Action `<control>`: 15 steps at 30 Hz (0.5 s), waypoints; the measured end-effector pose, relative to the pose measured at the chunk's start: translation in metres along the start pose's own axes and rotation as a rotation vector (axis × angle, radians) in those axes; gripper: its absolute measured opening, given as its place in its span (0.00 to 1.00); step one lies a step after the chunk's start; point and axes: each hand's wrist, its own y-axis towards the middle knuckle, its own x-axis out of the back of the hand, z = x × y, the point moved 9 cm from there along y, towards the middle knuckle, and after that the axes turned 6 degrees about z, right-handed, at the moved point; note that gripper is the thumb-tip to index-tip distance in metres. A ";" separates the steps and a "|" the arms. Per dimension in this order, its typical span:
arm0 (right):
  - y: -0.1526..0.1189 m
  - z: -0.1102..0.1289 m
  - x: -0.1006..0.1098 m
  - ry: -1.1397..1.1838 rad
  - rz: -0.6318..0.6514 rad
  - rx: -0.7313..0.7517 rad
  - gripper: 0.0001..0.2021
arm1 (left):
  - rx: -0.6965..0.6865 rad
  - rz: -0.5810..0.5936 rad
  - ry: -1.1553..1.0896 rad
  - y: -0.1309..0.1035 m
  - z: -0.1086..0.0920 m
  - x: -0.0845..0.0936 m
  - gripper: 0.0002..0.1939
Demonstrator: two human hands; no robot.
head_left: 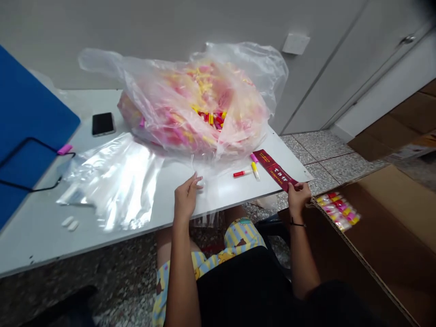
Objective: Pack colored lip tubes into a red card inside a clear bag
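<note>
My left hand [186,196] is closed on the edge of a clear plastic bag [208,200], which hangs past the table's front edge. Pinched in my right hand [298,196] is the near end of a dark red printed card [274,169], lying slantwise at the table's right corner. Just left of the card are a small tube with a red cap [241,173], one with a yellow cap [255,171] and a pink cap [254,157]. Behind them sits a large translucent sack [163,109], open at the front, full of red, yellow and pink capped tubes [213,119].
Flat clear bags [132,181] are stacked on the white table [30,243], with a phone [103,124] behind and a blue panel [30,127] at left. Right of my legs, an open cardboard box [381,263] holds packed tubes [339,210].
</note>
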 end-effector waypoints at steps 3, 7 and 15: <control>-0.005 0.028 0.006 0.079 -0.046 0.090 0.15 | -0.092 0.009 0.080 -0.007 -0.017 0.004 0.24; -0.010 0.087 0.029 0.195 -0.202 0.261 0.23 | -0.163 0.049 0.109 -0.014 -0.034 0.006 0.23; -0.030 0.174 0.098 0.365 -0.633 0.428 0.10 | -0.239 0.039 0.035 -0.023 -0.046 0.003 0.22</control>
